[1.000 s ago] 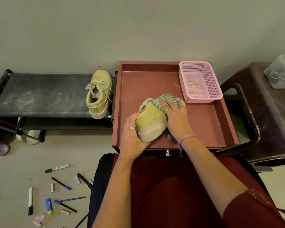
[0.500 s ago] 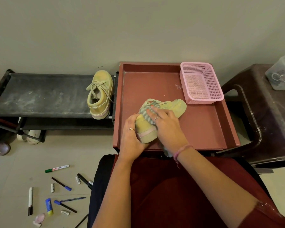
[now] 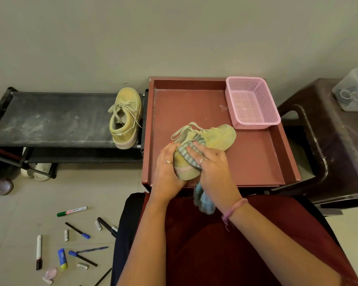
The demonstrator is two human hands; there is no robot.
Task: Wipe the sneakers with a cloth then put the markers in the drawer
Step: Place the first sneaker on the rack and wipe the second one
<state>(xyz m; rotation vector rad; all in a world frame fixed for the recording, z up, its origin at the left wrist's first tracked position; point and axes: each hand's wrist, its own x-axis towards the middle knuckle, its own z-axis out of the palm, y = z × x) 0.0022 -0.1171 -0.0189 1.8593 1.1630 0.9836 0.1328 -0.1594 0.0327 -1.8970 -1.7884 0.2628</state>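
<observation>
A yellow sneaker lies on its side in the open red drawer. My left hand grips its heel from the left. My right hand presses a striped green-grey cloth onto the heel part; the cloth's loose end hangs below my wrist over the drawer's front edge. The second yellow sneaker stands on the black rack at the left. Several markers lie scattered on the floor at the lower left, among them a green-capped one and a white one with a black tip.
A pink mesh basket sits in the drawer's back right corner. A dark brown plastic stool with a clear container stands to the right. White shoes lie under the rack. My lap, in red cloth, fills the foreground.
My right hand has drawn the cloth back along the sneaker from the toe to the heel. The toe is now uncovered. My left hand has stayed on the heel.
</observation>
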